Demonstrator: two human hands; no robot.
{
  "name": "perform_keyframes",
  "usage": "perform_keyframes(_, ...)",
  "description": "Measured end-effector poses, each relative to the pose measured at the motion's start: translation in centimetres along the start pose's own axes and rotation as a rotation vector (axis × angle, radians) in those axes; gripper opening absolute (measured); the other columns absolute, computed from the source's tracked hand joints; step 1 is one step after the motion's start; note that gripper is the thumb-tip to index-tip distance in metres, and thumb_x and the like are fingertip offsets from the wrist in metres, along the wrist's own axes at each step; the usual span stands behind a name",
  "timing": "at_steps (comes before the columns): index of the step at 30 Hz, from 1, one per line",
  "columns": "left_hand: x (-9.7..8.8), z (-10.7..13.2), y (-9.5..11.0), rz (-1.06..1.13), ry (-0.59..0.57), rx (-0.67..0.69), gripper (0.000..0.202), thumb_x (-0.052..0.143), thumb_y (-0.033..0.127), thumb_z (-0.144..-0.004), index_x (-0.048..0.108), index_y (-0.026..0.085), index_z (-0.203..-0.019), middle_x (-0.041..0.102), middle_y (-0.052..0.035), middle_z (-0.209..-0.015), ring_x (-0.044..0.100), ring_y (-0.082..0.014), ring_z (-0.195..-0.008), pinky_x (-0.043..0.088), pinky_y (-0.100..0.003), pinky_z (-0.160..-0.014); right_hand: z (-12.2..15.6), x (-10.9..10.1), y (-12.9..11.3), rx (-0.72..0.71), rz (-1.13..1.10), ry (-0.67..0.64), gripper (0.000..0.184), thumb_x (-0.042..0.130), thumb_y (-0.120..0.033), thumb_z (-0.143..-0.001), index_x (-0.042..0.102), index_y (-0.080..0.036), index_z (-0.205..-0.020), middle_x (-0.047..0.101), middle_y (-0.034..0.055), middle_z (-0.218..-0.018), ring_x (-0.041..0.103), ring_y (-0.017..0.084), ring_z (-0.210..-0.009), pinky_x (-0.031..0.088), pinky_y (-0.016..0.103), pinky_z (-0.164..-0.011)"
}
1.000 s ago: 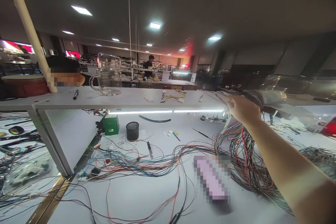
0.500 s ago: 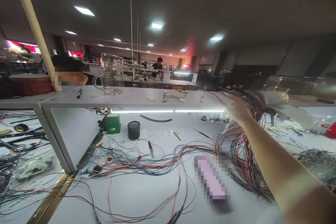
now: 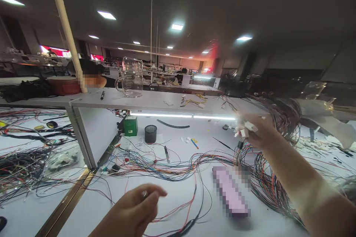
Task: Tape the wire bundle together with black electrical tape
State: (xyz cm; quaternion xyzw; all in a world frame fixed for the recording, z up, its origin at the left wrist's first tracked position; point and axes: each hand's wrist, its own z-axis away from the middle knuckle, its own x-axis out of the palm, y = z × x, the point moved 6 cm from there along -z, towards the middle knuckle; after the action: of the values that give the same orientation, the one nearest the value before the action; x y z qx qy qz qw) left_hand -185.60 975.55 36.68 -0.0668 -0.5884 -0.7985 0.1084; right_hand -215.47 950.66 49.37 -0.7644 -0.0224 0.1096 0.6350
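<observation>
Spreading far to the left of the black mesh cup (image 3: pixel 150 134), a tangle of loose wires (image 3: pixel 22 166) lies beside a clear bag (image 3: pixel 63 160) of small parts. On the shelf (image 3: pixel 155 99) behind and above the cup, a dark pen (image 3: pixel 102 95) lies to the left. A green box (image 3: pixel 130 126) stands near the cup's left side, and a glass mug (image 3: pixel 133 77) stands upright on the shelf, a little left of the cup.

In front of the cup, slightly left, the left hand (image 3: pixel 137 207) is partly closed above the bench (image 3: pixel 205 133), fingers curled and thumb near the index finger; a small shiny spot shows there, and I cannot tell whether anything is gripped. Coloured wires (image 3: pixel 167 173) run in front of the cup toward its right.

Right of the cup lies a curved black tube (image 3: pixel 172 124); farther right and forward, a pixelated purplish thing (image 3: pixel 230 192). Well right of the cup, the right hand (image 3: pixel 263 131), blurred, has its fingers bent around at least 2 white connectors (image 3: pixel 251 126). Beyond it, a thick wire bundle (image 3: pixel 285 116) hangs from the shelf.
</observation>
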Motion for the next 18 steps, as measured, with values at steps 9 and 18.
perform_keyframes(9,9.1,-6.6,6.2,-0.096,-0.222,0.217,0.056,0.064,0.054,-0.079,0.051,0.016,-0.118,0.060,-0.0041,-0.096,0.024,-0.0009,-0.046,0.014,-0.021,-0.043,8.4,12.3,1.4,0.223,-0.339,-0.263,0.034,0.066,-0.055,-0.077,0.058,-0.023,-0.083,0.047,-0.0043,-0.066,0.039,0.008,-0.050,0.035,0.021,-0.041)
perform_keyframes(18,10.4,-7.3,6.8,-0.282,-0.138,0.306,0.014,0.053,0.023,-0.077,0.060,0.016,-0.087,0.050,0.0032,-0.068,0.035,-0.0072,-0.055,0.027,-0.022,-0.053,5.5,11.9,1.4,0.188,-0.187,-0.123,0.031,0.054,-0.049,-0.085,0.056,-0.020,-0.073,0.044,-0.0045,-0.054,0.032,0.007,-0.042,0.025,0.021,-0.038)
